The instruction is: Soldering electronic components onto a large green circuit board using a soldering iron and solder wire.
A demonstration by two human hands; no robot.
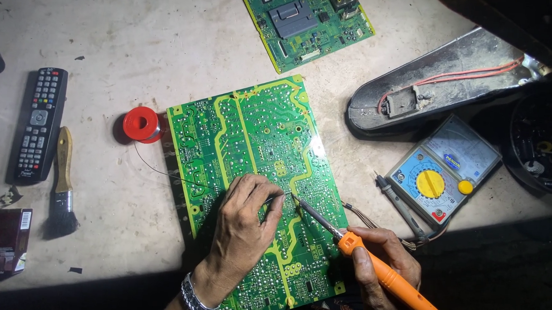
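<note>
At board centre, the left hand [242,219] pinches solder wire [162,170] closed-fingered; the right hand [380,267] grips the orange soldering iron [371,264] from 4 o'clock. Risk — a slipping tip could bridge adjacent pads on the green circuit board [258,141], or burn the nearby fingertips [278,196].

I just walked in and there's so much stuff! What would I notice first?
The big green circuit board in the middle, with the left hand resting on it. The right hand holds an orange soldering iron, its tip on the board. A red solder spool sits at the board's left.
</note>
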